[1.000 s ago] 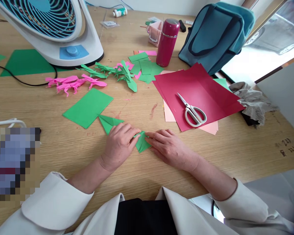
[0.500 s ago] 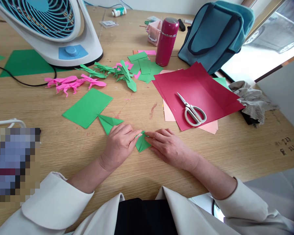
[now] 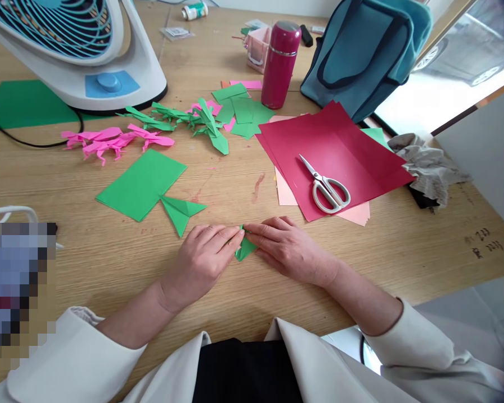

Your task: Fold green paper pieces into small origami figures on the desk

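The left hand (image 3: 201, 254) has shifted inward over the small green paper (image 3: 247, 249), nearly meeting the right hand (image 3: 292, 249); both grip it against the table (image 3: 382, 252), in front and to the left of the scissors (image 3: 331, 193), seemingly pressing a crease. The hands hide much of it, so the fold's shape is unclear. The scissors lie on red sheets (image 3: 361, 145). Farther left of them, a green triangle (image 3: 180, 212) touches a larger green sheet (image 3: 143, 184), near the left hand but obstructing nothing.
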`<state>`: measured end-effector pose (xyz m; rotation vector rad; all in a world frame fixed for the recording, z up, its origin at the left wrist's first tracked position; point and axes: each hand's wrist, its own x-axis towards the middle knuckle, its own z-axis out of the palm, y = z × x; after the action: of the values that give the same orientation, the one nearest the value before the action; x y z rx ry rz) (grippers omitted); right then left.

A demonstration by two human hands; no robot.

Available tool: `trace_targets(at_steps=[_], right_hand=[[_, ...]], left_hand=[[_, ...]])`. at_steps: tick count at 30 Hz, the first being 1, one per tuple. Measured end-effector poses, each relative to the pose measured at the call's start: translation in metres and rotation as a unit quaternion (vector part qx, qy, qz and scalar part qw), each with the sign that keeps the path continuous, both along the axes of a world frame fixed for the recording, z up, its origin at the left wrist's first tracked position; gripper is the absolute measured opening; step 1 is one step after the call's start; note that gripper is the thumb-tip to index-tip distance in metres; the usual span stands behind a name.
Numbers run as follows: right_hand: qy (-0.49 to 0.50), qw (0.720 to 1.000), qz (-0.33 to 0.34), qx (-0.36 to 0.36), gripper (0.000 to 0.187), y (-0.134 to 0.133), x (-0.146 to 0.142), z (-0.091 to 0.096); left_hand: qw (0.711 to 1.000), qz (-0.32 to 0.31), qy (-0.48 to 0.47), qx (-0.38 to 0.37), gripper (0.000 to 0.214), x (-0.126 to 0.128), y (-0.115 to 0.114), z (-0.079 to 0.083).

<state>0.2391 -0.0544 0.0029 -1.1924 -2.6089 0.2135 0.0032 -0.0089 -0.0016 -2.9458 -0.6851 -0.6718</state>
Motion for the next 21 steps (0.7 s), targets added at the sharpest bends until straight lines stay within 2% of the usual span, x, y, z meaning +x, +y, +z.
trace_targets(at_steps=[5, 12, 21], right_hand=[[0.005, 1.000, -0.003, 0.004, 0.036, 0.0021, 0.0037, -0.0001], [0.000, 0.999, -0.020, -0.027, 0.035, 0.0050, 0.0072, 0.0042], [0.013, 0.999, -0.021, -0.029, 0.036, 0.0045, 0.0075, 0.0038]], left_hand=[[0.999, -0.031, -0.007, -0.019, 0.029, -0.0060, 0.0017, -0.0048], [0.997, -0.037, -0.038, -0.060, 0.028, -0.0050, 0.0020, -0.0067], [0.991, -0.043, -0.045, -0.117, 0.032, -0.0040, 0.0025, -0.0082]])
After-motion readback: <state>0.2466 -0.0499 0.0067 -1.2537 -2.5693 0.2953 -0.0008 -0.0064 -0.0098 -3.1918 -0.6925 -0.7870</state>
